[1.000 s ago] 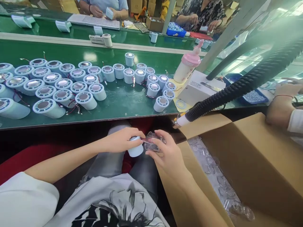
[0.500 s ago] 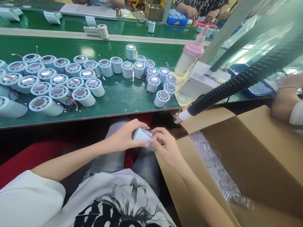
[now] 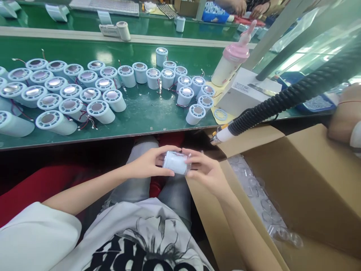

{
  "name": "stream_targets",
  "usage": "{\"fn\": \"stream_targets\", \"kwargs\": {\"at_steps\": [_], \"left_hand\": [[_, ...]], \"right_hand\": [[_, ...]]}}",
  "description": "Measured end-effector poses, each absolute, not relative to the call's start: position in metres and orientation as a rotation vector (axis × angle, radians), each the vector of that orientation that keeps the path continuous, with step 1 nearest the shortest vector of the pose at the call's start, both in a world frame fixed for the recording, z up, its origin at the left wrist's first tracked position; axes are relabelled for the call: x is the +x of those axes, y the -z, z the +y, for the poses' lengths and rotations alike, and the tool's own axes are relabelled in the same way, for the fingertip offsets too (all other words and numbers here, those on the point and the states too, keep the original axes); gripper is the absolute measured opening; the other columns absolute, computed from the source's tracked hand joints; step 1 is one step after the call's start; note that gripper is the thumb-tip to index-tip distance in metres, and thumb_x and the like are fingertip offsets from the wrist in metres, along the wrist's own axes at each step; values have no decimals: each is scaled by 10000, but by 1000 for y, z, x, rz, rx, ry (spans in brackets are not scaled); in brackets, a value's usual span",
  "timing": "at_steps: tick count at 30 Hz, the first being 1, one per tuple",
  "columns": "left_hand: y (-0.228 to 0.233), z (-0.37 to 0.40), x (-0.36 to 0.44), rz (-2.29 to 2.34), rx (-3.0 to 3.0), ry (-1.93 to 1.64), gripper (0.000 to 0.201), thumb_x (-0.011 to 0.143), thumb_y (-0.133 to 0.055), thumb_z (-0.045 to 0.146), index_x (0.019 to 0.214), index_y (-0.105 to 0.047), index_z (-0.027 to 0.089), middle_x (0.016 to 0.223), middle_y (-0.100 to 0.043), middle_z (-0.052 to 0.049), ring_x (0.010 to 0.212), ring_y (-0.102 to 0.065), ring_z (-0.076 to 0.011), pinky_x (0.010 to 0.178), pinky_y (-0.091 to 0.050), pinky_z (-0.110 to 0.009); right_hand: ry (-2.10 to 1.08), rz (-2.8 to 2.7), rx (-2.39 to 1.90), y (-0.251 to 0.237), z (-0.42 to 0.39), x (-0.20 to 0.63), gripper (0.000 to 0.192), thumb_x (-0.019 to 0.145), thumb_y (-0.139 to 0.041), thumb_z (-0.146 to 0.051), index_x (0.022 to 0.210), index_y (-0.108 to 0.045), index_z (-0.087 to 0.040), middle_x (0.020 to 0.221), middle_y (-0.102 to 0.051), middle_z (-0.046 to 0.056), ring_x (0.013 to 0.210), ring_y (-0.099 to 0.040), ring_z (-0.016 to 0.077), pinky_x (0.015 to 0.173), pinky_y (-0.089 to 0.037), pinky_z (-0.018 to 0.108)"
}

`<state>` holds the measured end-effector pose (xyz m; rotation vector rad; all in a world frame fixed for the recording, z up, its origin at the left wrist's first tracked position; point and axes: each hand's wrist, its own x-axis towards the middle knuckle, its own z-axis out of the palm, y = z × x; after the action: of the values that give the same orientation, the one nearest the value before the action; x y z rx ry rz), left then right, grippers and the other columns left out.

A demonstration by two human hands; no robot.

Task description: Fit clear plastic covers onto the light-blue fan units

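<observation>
Holding a pale blue cylinder (image 3: 175, 162) between both hands above the lap, the left hand (image 3: 149, 163) grips its base while the right hand (image 3: 203, 171) closes over the clear-capped end; pressing squarely likely seats it best.

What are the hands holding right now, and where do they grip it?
Both hold one pale cylinder over the lap: left hand on its left end, right hand on its right end.

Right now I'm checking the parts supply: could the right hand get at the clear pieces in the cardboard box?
Probably yes. The box stands open beside the right hand with nothing between, though that hand is busy gripping the pale cylinder.
</observation>
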<state>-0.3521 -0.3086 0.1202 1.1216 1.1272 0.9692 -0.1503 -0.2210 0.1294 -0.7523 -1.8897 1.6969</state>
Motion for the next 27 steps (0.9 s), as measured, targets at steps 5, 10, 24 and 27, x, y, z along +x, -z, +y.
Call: {"fn": "stream_targets", "kwargs": {"at_steps": [5, 10, 24, 27], "left_hand": [[-125, -312, -353, 1054, 1008, -951, 624, 733, -731, 270, 1302, -474, 270, 1371, -491, -100, 1072, -595, -216, 845, -529, -330], [-131, -312, -356, 1011, 1137, -908, 693, 717, -749, 249, 1345, -457, 287, 1410, -467, -90, 1179, -549, -243, 942, -493, -347], [-139, -317, -360, 1094, 1560, -942, 725, 710, -754, 224, 1363, -449, 298, 1407, -476, -99, 1282, -466, -255, 994, -473, -348], [-138, -316, -362, 1092, 1614, -941, 720, 713, -752, 233, 1364, -448, 286, 1410, -468, -109, 1295, -450, -262, 1009, -461, -369]], "right_hand": [[-1280, -2248, -611, -125, -227, -138, 403, 729, -753, -277, 1109, -624, -241, 1279, -602, 96, 1195, -556, 265, 1000, -475, 430], [-1548, -2137, -645, -127, -228, -134, 415, 738, -744, -321, 1106, -571, -245, 1209, -630, 77, 1138, -592, 254, 940, -529, 405], [-2127, -1663, -839, -137, -229, -144, 388, 725, -730, -389, 1025, -548, -224, 971, -639, 44, 843, -621, 164, 677, -554, 270], [-2186, -1577, -883, -137, -230, -147, 367, 725, -714, -419, 983, -548, -219, 895, -649, 28, 759, -626, 148, 614, -561, 261]]}}
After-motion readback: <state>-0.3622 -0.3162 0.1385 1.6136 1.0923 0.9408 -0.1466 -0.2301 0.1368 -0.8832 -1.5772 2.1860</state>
